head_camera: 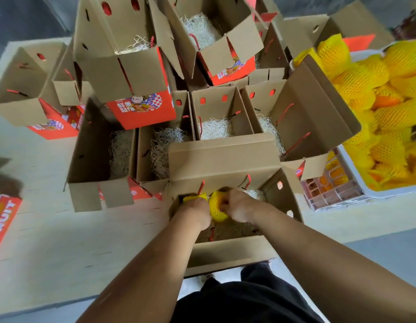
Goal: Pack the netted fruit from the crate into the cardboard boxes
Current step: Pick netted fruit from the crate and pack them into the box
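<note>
Netted fruit (375,94): yellow-sleeved, heaped in crate (356,183) at right | cardboard box (223,159): nearest, open on desk (50,241) | left hand (196,212): inside box, grasping one netted piece (194,197) | right hand (239,207): grasping another (216,209), touching the first.

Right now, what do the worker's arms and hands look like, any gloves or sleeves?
No gloves: the left hand and right hand are bare. Both forearms are bare too, with no sleeve, watch or band in view. Below them shows dark clothing.
</note>
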Motion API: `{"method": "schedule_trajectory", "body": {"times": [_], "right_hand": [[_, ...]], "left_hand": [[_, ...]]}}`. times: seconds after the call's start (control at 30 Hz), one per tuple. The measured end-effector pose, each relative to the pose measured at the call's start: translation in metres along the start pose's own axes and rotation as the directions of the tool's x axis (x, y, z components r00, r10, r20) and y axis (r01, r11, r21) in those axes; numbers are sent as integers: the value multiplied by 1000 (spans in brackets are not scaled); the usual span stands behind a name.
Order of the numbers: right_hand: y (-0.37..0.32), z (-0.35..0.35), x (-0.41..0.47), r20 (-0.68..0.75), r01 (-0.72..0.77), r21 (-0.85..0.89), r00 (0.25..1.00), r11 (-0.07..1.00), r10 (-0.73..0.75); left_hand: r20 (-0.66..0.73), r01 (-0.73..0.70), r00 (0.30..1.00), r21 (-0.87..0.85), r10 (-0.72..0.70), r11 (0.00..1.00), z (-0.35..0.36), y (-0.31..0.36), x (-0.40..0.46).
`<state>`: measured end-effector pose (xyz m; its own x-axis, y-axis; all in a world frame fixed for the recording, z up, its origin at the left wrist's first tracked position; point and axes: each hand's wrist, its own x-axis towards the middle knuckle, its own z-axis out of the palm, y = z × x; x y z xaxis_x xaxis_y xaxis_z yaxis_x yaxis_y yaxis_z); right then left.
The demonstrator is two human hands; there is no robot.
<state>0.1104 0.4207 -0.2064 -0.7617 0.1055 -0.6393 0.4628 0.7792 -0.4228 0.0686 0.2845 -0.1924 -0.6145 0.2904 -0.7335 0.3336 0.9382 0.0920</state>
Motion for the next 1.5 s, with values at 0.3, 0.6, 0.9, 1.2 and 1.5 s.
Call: {"method": "schedule_trajectory", "body": {"times": [0.3, 0.6, 0.9, 1.2, 1.5], "right_hand": [[18, -28, -24, 62, 204, -35, 978, 978, -201], [132, -156, -127, -672, 606, 433, 710, 667, -209], [259, -218, -120, -762, 384, 264, 645, 885, -53], [278, -235, -27, -570, 36, 23, 822, 999, -17], [314, -249, -66, -620, 352, 606, 771, 713, 147]], "left_hand": [[-98, -151, 984, -8, 150, 988, -16, 38, -22], [-647, -706, 690, -501, 325, 501, -78, 205, -72], [-700, -748, 637, -459, 323, 479, -63, 378, -10], [-753, -519, 497, 139, 430, 843, -42, 372, 31], [-552, -553, 829, -791, 83, 261, -57, 385, 18]]}}
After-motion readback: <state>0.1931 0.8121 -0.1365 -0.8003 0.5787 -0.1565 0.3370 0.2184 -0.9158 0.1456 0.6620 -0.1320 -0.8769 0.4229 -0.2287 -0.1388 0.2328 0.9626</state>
